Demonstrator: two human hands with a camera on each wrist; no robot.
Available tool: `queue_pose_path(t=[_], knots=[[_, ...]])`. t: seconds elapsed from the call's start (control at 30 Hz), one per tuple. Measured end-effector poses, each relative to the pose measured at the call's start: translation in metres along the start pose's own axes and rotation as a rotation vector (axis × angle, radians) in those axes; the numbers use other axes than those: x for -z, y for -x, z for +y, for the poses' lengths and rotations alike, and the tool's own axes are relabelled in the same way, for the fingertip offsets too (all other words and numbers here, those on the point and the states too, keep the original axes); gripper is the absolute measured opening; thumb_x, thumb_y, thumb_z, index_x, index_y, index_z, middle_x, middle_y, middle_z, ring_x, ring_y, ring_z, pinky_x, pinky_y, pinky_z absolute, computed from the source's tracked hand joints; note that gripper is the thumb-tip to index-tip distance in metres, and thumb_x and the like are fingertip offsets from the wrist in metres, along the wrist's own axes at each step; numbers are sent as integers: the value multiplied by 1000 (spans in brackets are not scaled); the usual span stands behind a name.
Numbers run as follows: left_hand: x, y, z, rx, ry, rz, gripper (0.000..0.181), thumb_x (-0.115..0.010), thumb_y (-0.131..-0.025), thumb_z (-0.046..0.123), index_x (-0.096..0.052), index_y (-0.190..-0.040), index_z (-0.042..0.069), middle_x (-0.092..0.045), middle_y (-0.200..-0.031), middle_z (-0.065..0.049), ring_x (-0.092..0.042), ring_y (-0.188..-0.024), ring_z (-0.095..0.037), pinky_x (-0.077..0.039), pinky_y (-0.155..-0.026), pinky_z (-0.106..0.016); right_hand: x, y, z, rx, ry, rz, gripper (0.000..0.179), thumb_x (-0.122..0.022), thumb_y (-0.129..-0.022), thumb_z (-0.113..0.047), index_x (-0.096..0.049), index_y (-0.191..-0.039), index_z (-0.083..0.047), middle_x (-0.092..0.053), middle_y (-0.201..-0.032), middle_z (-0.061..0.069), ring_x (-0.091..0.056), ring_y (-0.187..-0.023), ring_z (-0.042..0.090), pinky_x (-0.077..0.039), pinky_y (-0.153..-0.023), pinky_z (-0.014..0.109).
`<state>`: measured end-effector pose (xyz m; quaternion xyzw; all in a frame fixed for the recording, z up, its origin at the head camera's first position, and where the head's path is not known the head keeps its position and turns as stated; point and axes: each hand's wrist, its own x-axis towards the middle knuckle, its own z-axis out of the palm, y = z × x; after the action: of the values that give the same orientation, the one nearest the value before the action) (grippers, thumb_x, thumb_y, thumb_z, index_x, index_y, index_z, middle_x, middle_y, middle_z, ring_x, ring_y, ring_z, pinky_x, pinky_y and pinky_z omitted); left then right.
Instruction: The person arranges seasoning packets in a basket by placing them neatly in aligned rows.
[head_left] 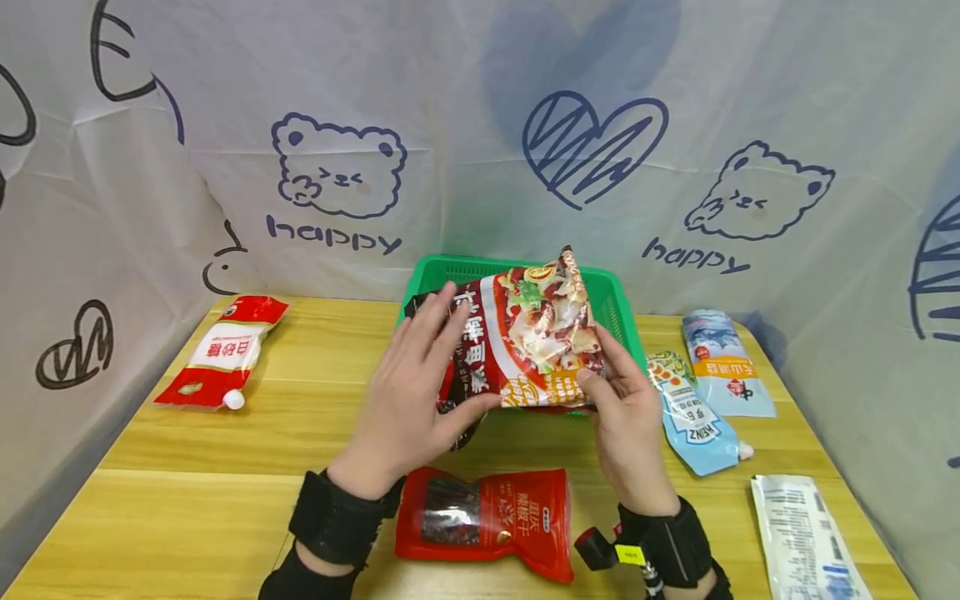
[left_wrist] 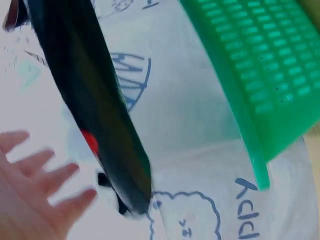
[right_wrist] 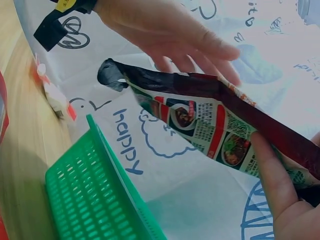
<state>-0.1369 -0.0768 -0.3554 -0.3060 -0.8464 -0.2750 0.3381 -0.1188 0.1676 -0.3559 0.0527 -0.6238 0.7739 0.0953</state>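
A shiny seasoning packet, dark at one end and with a food picture on its front, is held up in front of a green basket. My right hand grips the packet's right end, thumb on the front; in the right wrist view its finger lies along the printed back. My left hand is beside the dark end with fingers straight and spread. A gap shows between that hand and the packet in the left wrist view. The packet hides part of the basket.
Nearest me lies a red dried-chili bag. A red-and-white sugar bag with a white cap is at left. On the right are a Heinz pouch, a blue-and-white salt bag and a white printed packet. A patterned cloth hangs behind.
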Motion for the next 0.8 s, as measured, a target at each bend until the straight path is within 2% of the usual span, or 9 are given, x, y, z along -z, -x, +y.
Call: queue_pose_path(t=[0.03,0.1,0.23,0.37,0.43,0.57,0.63,0.7,0.8], knots=[[3,0,-2,41,-2,26,94,-42,-100,73,-32,-162,2,-24,-170,-16,-30,-154,-37,-30,-121,-62,0,0,-1,9,-16,2,57,-49,-105,5,-41,-159,-10,-56,-143,10,-63,-110,15,-59,-84,23],[8,0,-7,149,5,54,98,-39,-100,75,-25,-164,3,-18,-172,-16,-27,-155,-37,-29,-121,-62,0,1,-2,27,-44,13,58,-49,-105,6,-40,-160,-9,-55,-146,11,-64,-112,16,-59,-85,24],[18,3,-16,419,105,17,102,-55,-98,68,-9,-167,8,-8,-174,-12,-20,-157,-36,-29,-120,-64,0,2,-4,69,-85,37,59,-47,-103,9,-39,-160,-7,-52,-151,16,-65,-119,18,-59,-90,28],[23,3,-21,656,346,-40,106,-68,-97,53,0,-168,14,-11,-174,-7,-27,-154,-38,-32,-119,-63,1,4,-5,108,-108,38,60,-46,-103,11,-37,-160,-4,-48,-155,18,-64,-125,20,-58,-93,30],[22,2,-22,741,515,-45,104,-70,-98,46,0,-167,13,-23,-170,-10,-45,-144,-37,-42,-114,-56,1,4,-5,125,-124,29,60,-45,-103,11,-35,-161,-3,-46,-158,18,-62,-128,21,-57,-95,30],[15,-3,-16,821,907,-11,75,-67,-100,26,-26,-158,5,-55,-144,-15,-65,-120,-27,-57,-97,-38,1,5,-4,153,-162,15,60,-43,-103,10,-32,-161,-3,-41,-161,18,-57,-134,21,-55,-99,31],[11,-4,-14,849,1070,9,57,-65,-101,18,-39,-149,3,-63,-129,-15,-69,-107,-23,-61,-88,-34,1,5,-3,163,-179,13,60,-42,-103,11,-32,-161,-2,-40,-162,18,-57,-135,21,-55,-99,31],[10,-4,-11,867,1172,19,47,-66,-100,15,-48,-142,3,-66,-125,-13,-71,-105,-23,-62,-87,-37,0,4,-2,161,-184,10,60,-42,-103,11,-31,-162,-2,-40,-163,16,-56,-136,21,-54,-100,31],[8,-3,-8,884,1213,10,50,-70,-98,15,-50,-143,6,-64,-129,-10,-69,-109,-23,-60,-91,-38,-1,5,0,138,-168,1,60,-42,-104,10,-31,-162,-3,-40,-163,16,-55,-136,20,-54,-100,30]])
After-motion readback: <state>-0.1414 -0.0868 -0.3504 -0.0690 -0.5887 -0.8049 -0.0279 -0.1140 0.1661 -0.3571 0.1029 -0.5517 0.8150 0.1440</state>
